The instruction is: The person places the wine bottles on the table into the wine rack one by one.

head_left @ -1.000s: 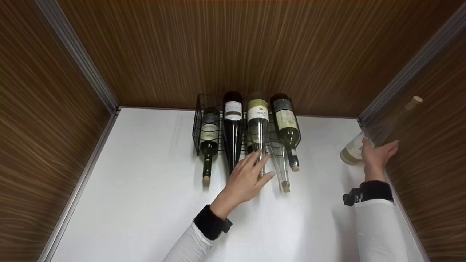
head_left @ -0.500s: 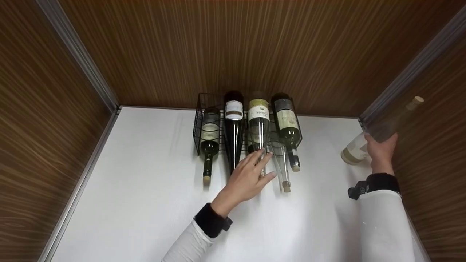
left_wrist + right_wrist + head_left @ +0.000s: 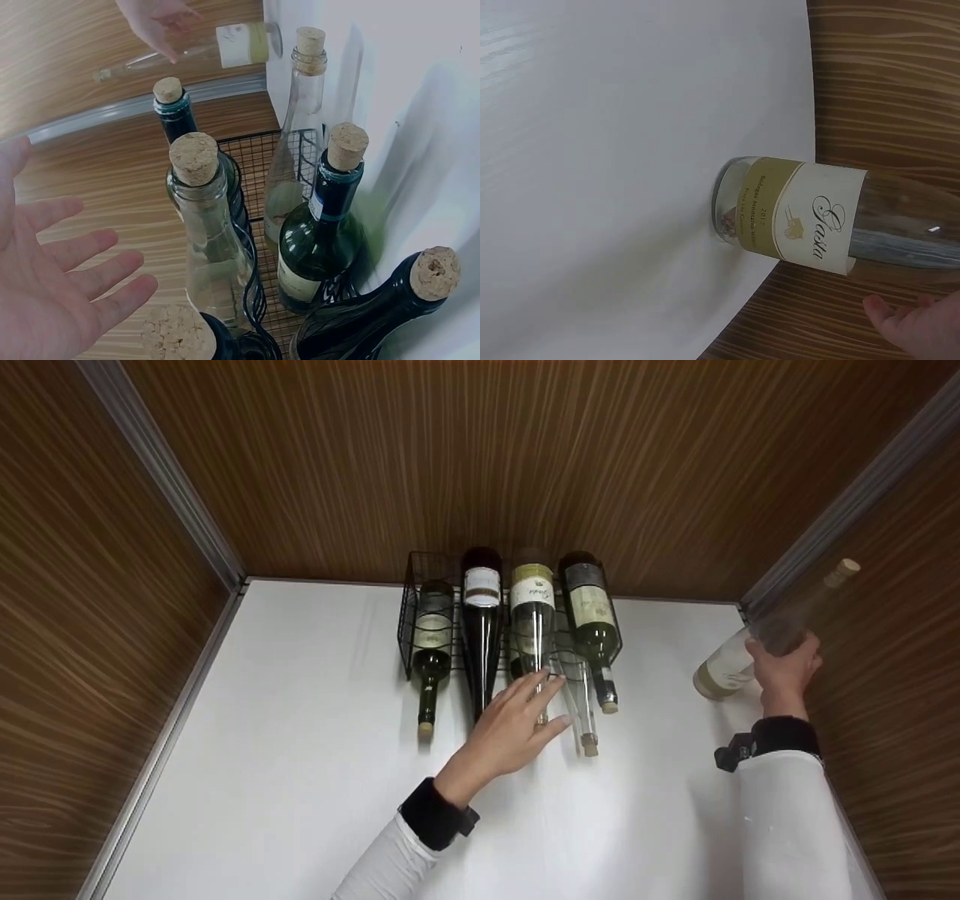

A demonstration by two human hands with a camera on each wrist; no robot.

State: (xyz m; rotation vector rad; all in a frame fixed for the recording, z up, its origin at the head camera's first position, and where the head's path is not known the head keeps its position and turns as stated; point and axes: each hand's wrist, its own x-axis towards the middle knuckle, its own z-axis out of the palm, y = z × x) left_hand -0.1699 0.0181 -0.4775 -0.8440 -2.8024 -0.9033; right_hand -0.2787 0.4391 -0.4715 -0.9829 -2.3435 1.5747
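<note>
My right hand point(image 3: 785, 675) holds a clear wine bottle point(image 3: 726, 669) near the right wall, its fingers curled at the body. The bottle leans, base on the white surface, corked neck toward the upper right. Its cream-and-gold label point(image 3: 802, 214) reads "Gasta" in the right wrist view. My left hand point(image 3: 514, 727) hovers with spread fingers over the neck of another clear wine bottle point(image 3: 532, 594) in a black wire rack point(image 3: 251, 150). In the left wrist view, the left palm point(image 3: 45, 300) appears beside the corked bottles, with nothing in its grasp.
Several corked bottles stand in the rack, including a dark bottle point(image 3: 480, 622), a green bottle point(image 3: 592, 615) and a smaller green one point(image 3: 431, 637). Wood-grain panels point(image 3: 480, 457) enclose the white surface point(image 3: 300, 772) at the back and both sides.
The right hand has closed its fingers round the clear bottle, which has shifted slightly left. The left hand has stayed nearly still.
</note>
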